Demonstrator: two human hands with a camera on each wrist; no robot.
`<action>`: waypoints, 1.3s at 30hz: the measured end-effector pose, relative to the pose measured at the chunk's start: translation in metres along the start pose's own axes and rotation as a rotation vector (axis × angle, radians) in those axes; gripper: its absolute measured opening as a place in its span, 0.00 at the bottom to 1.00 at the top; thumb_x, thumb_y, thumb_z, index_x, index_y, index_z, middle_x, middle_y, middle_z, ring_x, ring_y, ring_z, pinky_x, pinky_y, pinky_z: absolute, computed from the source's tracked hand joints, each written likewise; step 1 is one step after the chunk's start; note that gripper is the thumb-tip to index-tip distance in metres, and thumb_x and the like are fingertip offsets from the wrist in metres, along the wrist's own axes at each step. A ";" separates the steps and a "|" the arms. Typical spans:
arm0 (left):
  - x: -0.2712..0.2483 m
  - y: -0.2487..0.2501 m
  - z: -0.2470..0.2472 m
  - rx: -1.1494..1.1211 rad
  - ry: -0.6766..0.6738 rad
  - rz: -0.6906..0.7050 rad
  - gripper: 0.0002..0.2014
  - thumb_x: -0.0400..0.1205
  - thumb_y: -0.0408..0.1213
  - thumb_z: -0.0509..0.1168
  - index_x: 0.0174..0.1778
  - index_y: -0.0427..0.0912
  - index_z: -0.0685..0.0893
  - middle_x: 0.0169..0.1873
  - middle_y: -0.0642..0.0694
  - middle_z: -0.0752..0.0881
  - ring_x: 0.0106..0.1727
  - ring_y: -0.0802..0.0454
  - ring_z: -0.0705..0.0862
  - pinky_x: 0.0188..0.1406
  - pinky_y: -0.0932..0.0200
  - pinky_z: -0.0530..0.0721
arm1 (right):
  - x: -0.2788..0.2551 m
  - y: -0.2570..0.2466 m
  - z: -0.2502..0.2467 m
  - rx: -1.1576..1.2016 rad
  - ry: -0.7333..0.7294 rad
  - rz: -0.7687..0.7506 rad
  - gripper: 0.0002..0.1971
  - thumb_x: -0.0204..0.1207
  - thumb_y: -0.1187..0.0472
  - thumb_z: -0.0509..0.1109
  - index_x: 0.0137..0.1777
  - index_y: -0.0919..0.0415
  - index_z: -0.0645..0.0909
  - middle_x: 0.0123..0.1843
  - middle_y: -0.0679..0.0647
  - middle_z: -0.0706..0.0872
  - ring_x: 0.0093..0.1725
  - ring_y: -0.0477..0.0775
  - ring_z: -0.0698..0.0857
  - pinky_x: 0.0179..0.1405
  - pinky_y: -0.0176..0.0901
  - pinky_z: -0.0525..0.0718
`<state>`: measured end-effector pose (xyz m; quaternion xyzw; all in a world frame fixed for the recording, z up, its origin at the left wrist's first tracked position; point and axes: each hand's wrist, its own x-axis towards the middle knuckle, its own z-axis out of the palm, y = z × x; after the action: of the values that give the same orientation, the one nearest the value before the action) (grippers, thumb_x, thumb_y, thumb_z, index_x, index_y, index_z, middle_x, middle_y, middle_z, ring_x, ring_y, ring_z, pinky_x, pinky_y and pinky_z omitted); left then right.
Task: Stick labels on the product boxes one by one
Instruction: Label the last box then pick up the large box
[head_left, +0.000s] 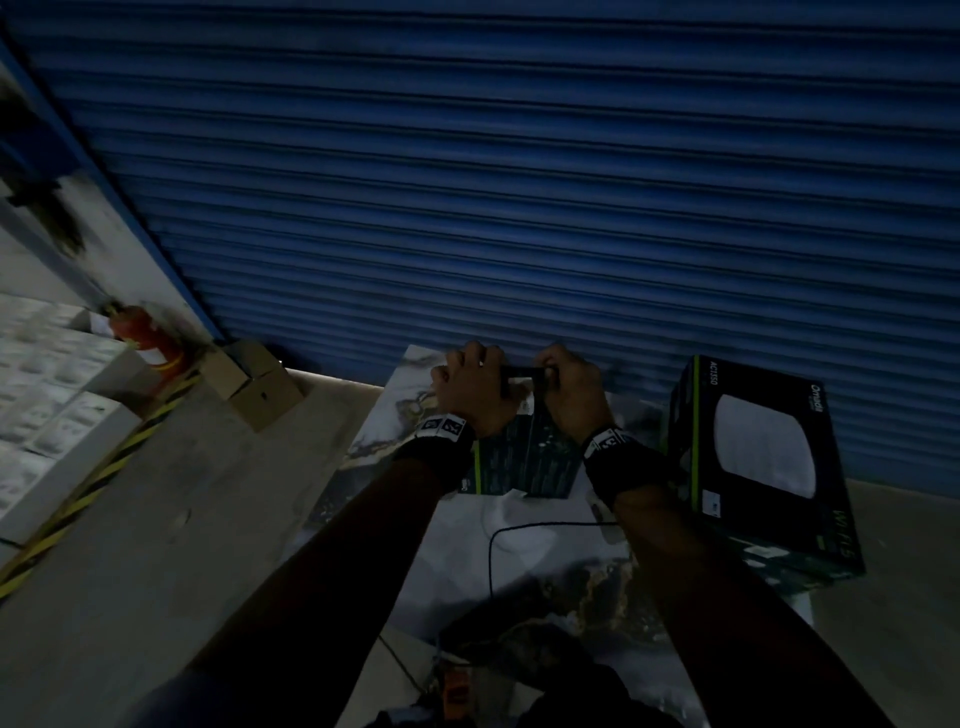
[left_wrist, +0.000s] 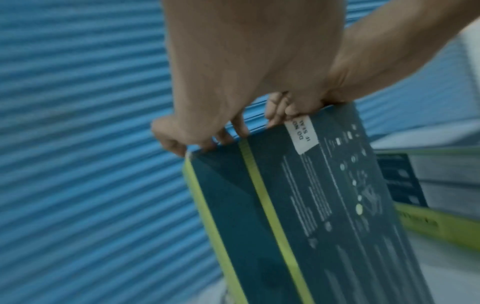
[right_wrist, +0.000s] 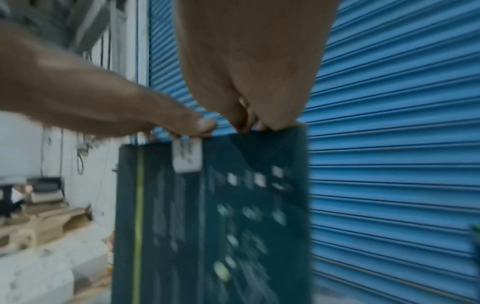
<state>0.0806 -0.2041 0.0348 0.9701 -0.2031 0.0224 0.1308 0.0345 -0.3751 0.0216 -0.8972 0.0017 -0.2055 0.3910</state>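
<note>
Near: both forearms reach out over the marbled counter (head_left: 545, 577), a black cable (head_left: 498, 540) lying on it between them. Box (head_left: 524, 457) stands on the counter just past the wrists, tilted, printed back face toward the person. Left hand (head_left: 470, 387) grips its far top edge near the left corner, fingers (left_wrist: 207, 142) curled over the rim. Right hand (head_left: 569, 387) pinches the same edge to the right, fingertips (right_wrist: 249, 125) hooked over it. White seal label (left_wrist: 301, 133) sits folded over that top edge, between the two hands; in the right wrist view the left thumb (right_wrist: 202, 125) presses right at its top end. Judgement: label is being rubbed down over the edge, nearly stuck. Handling: thin, stiff carton, looks light, likely smooth print so could slip; hold by the top edge and corners as now, not the broad face, which may flex. Label is thin paper, will crease or lift if the fold isn't pressed on both sides. Right of the hands, apart from them: a second box (head_left: 763, 467), on the counter. Beyond: blue roller shutter (head_left: 519, 182) close behind. Far left: cartons (head_left: 249, 384) and a red extinguisher (head_left: 145, 332) on the floor.
</note>
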 end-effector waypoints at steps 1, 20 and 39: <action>0.000 0.001 -0.003 0.035 -0.030 0.040 0.40 0.75 0.78 0.57 0.75 0.53 0.71 0.70 0.44 0.71 0.71 0.37 0.69 0.66 0.35 0.69 | -0.003 0.000 -0.006 0.015 -0.028 0.003 0.18 0.73 0.79 0.65 0.59 0.63 0.83 0.50 0.59 0.88 0.48 0.55 0.86 0.51 0.47 0.86; 0.019 -0.051 -0.028 -0.949 -0.127 0.149 0.29 0.84 0.33 0.74 0.81 0.45 0.72 0.77 0.45 0.78 0.75 0.46 0.79 0.70 0.52 0.81 | -0.031 0.093 -0.073 -0.142 -0.256 0.224 0.55 0.59 0.24 0.79 0.85 0.40 0.60 0.78 0.49 0.76 0.75 0.54 0.77 0.72 0.57 0.81; -0.005 -0.027 -0.044 0.041 0.356 0.164 0.55 0.74 0.57 0.77 0.90 0.40 0.55 0.87 0.31 0.58 0.87 0.27 0.56 0.85 0.27 0.49 | 0.013 -0.021 -0.083 -0.814 -0.160 -0.020 0.40 0.76 0.33 0.71 0.84 0.47 0.64 0.77 0.55 0.73 0.76 0.65 0.72 0.69 0.66 0.73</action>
<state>0.0870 -0.1663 0.0698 0.9335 -0.2545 0.2085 0.1428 0.0123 -0.4211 0.0915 -0.9916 0.0435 -0.1215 0.0011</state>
